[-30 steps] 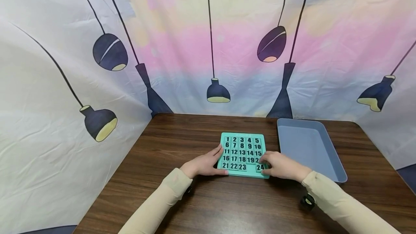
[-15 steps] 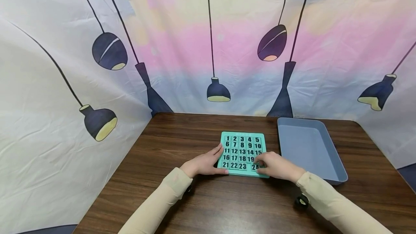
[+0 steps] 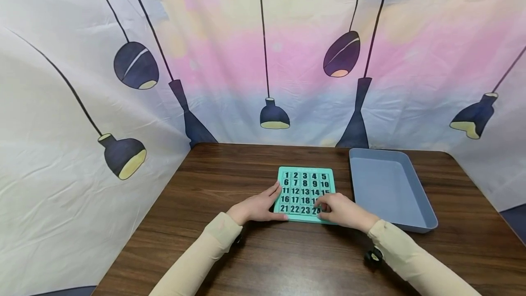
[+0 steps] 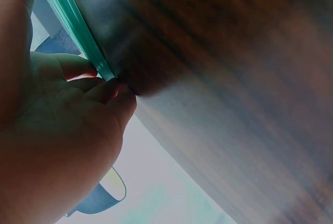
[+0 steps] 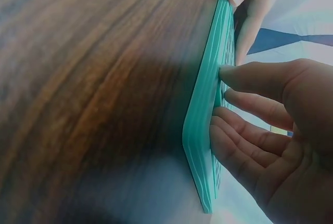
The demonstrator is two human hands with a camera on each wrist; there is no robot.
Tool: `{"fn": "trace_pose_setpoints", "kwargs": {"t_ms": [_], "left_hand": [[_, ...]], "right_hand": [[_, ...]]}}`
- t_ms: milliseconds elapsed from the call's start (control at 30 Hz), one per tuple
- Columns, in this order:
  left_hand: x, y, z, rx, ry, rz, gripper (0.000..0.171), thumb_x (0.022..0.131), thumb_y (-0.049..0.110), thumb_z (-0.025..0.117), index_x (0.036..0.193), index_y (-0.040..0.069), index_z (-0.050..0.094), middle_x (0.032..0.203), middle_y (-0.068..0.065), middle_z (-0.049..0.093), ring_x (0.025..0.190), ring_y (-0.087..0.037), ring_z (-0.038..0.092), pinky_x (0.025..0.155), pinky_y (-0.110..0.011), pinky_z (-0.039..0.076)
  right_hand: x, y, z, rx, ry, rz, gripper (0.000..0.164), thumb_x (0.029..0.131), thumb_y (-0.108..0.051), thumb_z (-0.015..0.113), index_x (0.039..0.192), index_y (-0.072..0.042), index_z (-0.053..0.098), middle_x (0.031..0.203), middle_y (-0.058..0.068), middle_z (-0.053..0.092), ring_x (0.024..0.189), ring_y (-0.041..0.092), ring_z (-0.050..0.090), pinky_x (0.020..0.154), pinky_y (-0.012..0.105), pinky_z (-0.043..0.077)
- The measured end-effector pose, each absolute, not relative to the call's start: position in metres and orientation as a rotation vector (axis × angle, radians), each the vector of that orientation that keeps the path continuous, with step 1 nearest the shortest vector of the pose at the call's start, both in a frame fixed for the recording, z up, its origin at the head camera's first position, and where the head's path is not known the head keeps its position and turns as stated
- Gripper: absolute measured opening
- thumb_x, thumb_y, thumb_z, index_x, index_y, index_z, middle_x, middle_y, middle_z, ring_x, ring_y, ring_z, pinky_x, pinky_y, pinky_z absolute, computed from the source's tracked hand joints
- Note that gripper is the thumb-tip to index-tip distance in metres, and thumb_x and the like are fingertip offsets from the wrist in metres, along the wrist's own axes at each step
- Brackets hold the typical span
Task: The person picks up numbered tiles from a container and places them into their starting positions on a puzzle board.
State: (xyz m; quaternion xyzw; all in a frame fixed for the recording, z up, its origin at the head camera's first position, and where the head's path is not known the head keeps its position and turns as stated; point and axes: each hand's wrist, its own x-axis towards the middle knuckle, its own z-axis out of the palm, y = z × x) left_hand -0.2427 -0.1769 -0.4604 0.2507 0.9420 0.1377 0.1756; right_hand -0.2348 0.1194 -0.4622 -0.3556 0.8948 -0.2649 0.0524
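Note:
A mint-green sliding number puzzle lies flat on the table in the head view, its black-numbered tiles in rows. My left hand holds its near left corner, thumb along the front edge and fingers at the left side. In the left wrist view, those fingers bend against the green edge. My right hand pinches the number tile 24, beside tile 23 in the bottom row. It covers the puzzle's lower right part. The right wrist view has the thumb and fingertips touching the puzzle's top.
A blue-grey tray with raised walls stands to the right of the puzzle, close to my right forearm. The dark wooden table reaches back to a hanging cloth printed with lamps.
My right hand has slid tile 24 leftward along the bottom row until it sits beside tile 23. The left hand has stayed on the corner of the puzzle.

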Motion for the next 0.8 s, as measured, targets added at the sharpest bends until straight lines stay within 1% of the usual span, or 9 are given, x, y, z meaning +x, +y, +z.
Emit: {"fn": "trace_pose_setpoints", "kwargs": {"t_ms": [400, 567, 700, 800], "left_hand": [[-0.2433, -0.1759, -0.4569, 0.725, 2.658, 0.411, 0.102, 0.093, 0.069, 0.056, 0.163, 0.012, 0.009, 0.17, -0.005, -0.001, 0.152, -0.022, 0.02, 0.116, -0.042, 0.032], [-0.243, -0.1757, -0.456, 0.731, 2.651, 0.424, 0.101, 0.093, 0.068, 0.057, 0.163, 0.01, 0.01, 0.17, -0.006, 0.0, 0.152, -0.023, 0.019, 0.116, -0.042, 0.031], [-0.2443, -0.1777, -0.4544, 0.74, 2.635, 0.433, 0.102, 0.094, 0.067, 0.057, 0.163, 0.012, 0.009, 0.17, -0.005, -0.001, 0.152, -0.023, 0.019, 0.116, -0.043, 0.031], [-0.2472, -0.1817, -0.4542, 0.774, 2.639, 0.446, 0.1, 0.095, 0.066, 0.056, 0.163, 0.011, 0.008, 0.17, -0.007, -0.001, 0.153, -0.024, 0.015, 0.117, -0.044, 0.029]], "right_hand": [[-0.2337, 0.1202, -0.4628, -1.052, 2.735, -0.83, 0.02, 0.091, -0.014, 0.077, 0.11, -0.008, 0.075, 0.079, -0.011, 0.057, 0.067, 0.004, 0.048, 0.061, 0.028, 0.044], [-0.2319, 0.1214, -0.4624, -1.05, 2.736, -0.866, 0.02, 0.091, -0.014, 0.077, 0.11, -0.008, 0.075, 0.081, -0.011, 0.059, 0.069, 0.003, 0.051, 0.062, 0.028, 0.046], [-0.2317, 0.1218, -0.4602, -1.024, 2.756, -0.901, 0.02, 0.091, -0.014, 0.077, 0.111, -0.008, 0.074, 0.083, -0.011, 0.061, 0.071, 0.003, 0.054, 0.063, 0.028, 0.048], [-0.2325, 0.1236, -0.4539, -1.01, 2.792, -0.925, 0.02, 0.093, -0.014, 0.075, 0.112, -0.008, 0.074, 0.086, -0.011, 0.062, 0.074, 0.002, 0.055, 0.065, 0.027, 0.049]]}}
